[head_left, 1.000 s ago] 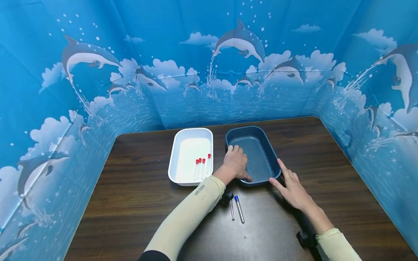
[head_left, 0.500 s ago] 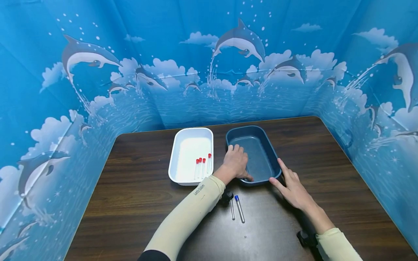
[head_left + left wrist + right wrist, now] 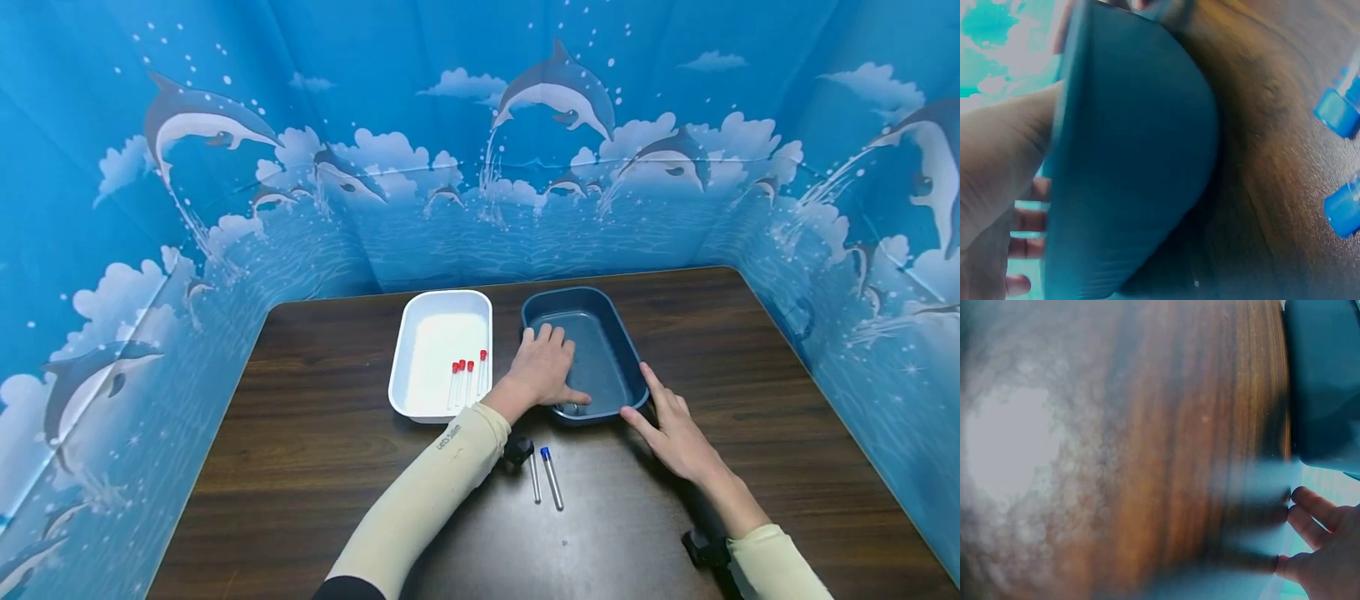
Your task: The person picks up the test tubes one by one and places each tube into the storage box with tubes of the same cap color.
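Observation:
My left hand (image 3: 543,367) reaches over the near left part of the dark blue tray (image 3: 609,367), fingers spread and thumb stretched to the right. Under the thumb, something small and shiny shows on the tray's floor, mostly hidden by the hand. In the left wrist view the tray's wall (image 3: 1141,144) stands before the hand, with fingertips beyond its rim. My right hand (image 3: 675,437) steadies the tray's near right corner, straight thumb at the front and index finger along the side. Two test tubes with blue caps (image 3: 1337,112) lie on the table in front.
Left of the blue tray stands a white tray (image 3: 420,350), with several red-capped test tubes (image 3: 470,379) lying in its right part. Both trays are on a dark wooden table (image 3: 300,467). A blue dolphin-print curtain (image 3: 420,217) surrounds its back and sides.
My left hand has shifted slightly up and right inside the blue tray, its fingers spreading and its thumb moving out. The right hand stays at the tray's corner.

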Demonstrator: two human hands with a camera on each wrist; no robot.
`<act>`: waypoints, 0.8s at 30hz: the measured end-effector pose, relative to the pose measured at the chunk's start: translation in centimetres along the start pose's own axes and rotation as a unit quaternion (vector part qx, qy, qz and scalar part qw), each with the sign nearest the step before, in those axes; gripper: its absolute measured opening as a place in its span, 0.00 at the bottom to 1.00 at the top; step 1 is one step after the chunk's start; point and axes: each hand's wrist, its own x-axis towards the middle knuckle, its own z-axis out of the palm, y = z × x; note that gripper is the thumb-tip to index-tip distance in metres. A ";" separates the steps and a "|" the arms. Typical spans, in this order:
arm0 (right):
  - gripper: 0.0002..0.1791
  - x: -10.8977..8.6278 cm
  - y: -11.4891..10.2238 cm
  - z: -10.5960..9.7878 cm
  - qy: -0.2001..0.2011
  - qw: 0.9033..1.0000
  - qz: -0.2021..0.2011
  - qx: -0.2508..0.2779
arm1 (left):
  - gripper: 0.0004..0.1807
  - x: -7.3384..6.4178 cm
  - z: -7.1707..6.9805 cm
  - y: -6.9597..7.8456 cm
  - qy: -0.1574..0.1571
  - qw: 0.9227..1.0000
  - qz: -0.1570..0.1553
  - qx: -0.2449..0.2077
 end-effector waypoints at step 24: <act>0.45 0.1 0.0 0.1 0.011 1.000 -0.010 -0.003 | 0.26 -16.1 -0.4 -2.2 0.164 0.922 0.080 -0.341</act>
